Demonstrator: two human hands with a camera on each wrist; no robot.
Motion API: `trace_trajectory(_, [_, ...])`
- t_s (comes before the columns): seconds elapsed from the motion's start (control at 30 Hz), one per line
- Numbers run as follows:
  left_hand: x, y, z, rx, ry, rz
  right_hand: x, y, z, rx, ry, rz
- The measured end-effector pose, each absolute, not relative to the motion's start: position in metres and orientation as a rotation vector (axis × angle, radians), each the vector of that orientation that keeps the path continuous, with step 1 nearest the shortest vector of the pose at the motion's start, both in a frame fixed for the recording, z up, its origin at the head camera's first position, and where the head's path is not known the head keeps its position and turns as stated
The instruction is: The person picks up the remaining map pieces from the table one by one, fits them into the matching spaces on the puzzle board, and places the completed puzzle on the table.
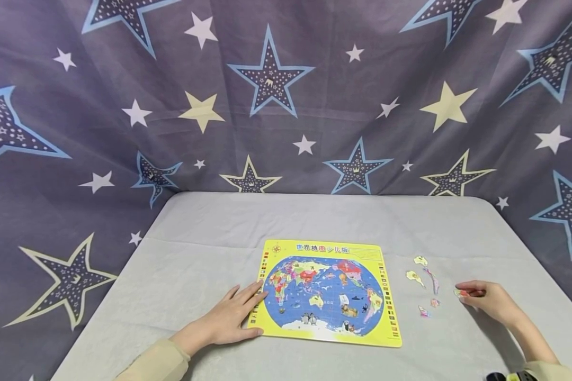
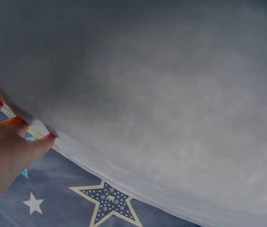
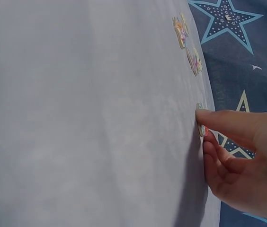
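A yellow-bordered world map puzzle board [image 1: 326, 338] lies flat on the grey-covered table. Spread over its left edge, the fingers of my left hand [image 1: 233, 316] are nearly straight and rest on the border. Off to the right of the board, my right hand [image 1: 494, 301] pinches a small red and green puzzle piece [image 1: 461, 293] between thumb and fingertips. The right wrist view shows this piece [image 3: 200, 124] close to the tabletop, partly covered by the thumb. Several loose puzzle pieces, among them a pale one [image 1: 414, 277] and a long purple one [image 1: 431, 280], lie between board and right hand.
Grey cloth covers the table [image 1: 209, 227], whose far edge meets a dark star-patterned curtain [image 1: 305, 121]. The same curtain hangs along both sides. A small black and yellow object [image 1: 510, 377] shows beside the right sleeve at the bottom edge.
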State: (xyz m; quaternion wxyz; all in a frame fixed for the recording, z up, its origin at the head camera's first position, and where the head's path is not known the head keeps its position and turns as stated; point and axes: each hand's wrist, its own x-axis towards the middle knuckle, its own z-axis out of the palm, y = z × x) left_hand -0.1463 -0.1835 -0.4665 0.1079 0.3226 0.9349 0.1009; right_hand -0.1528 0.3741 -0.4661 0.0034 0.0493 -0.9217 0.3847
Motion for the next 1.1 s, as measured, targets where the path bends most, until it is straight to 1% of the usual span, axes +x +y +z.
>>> trace_trajectory(0.37, [-0.1468,-0.1835,-0.4665,0.959,2.759,0.291,-0.1543,0.3772,-0.4678,0.115,-2.876,1.276])
trace_trajectory(0.6, [-0.1468,-0.184,-0.4684,0.959,2.757,0.289,-0.154,0.3771,-0.4679,0.036,-2.89,1.284])
trace_trajectory(1.1, [-0.1466,-0.1838,-0.4688,0.955,2.764,0.304,-0.1527,0.3782,-0.4732,0.087,-2.834,1.308])
